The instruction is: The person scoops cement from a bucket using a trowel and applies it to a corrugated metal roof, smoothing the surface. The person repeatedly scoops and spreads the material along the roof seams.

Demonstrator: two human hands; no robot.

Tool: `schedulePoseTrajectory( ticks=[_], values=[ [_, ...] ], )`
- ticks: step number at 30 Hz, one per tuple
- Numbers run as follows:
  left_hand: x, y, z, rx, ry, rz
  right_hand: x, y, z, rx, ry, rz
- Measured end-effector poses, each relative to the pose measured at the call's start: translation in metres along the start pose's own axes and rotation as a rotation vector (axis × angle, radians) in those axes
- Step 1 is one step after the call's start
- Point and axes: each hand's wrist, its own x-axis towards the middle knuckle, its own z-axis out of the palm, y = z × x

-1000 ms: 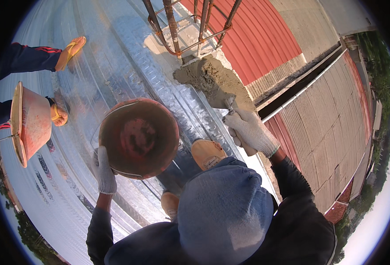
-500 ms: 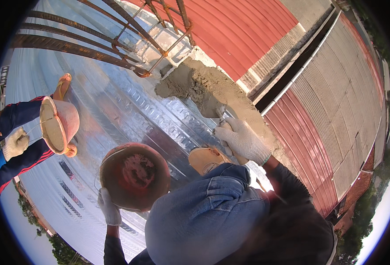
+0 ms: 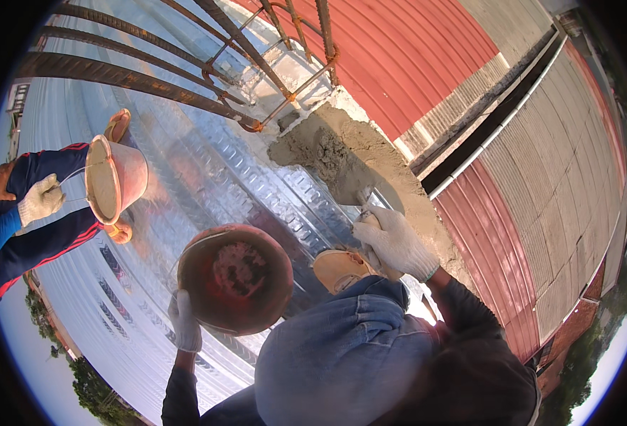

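My gloved left hand (image 3: 185, 323) grips the side of a round, mortar-stained reddish bucket (image 3: 235, 279). The bucket is tipped so that its inside faces me, with only residue on the bottom. In my gloved right hand (image 3: 398, 241) is a trowel (image 3: 371, 219), its handle showing between the fingers. The trowel's blade is mostly hidden against the wet grey mortar (image 3: 342, 153). That mortar lies in a strip along the edge of the ribbed metal decking (image 3: 207, 184), smoother near the trowel and lumpier farther off.
Rusty rebar (image 3: 150, 89) juts in from the upper left. A co-worker's gloved hand (image 3: 42, 199) holds a pinkish bucket (image 3: 130, 177) of grey mix by its wire handle. Beyond the mortar edge lie red roofing (image 3: 398, 64) and a dark gap (image 3: 498, 113). My shoe (image 3: 338, 270) stands near the trowel.
My view has shifted a little, moving most of the scene rightward. The co-worker's hand and bucket appear slightly higher. Both my hands keep their holds, with the trowel still at the mortar.
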Motion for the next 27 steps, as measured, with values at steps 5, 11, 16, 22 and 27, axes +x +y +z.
schedulePoseTrajectory(
  ticks=[5,11,16,22,27],
  values=[
    [0.000,0.007,0.014,0.084,0.014,0.024,0.022,-0.015,0.006,-0.075,-0.017,-0.038],
    [0.000,0.005,0.013,0.094,0.012,0.032,0.081,-0.033,0.048,-0.415,0.156,-0.338],
    [-0.003,-0.004,-0.004,0.075,-0.044,-0.080,0.134,-0.045,0.086,-0.625,0.293,-0.353],
    [-0.006,-0.003,0.004,0.068,-0.001,-0.021,0.144,-0.062,0.097,-0.994,0.423,-0.320],
    [-0.001,-0.003,0.009,0.046,-0.009,-0.011,0.160,-0.060,0.094,-0.997,0.453,-0.305]
  ],
)
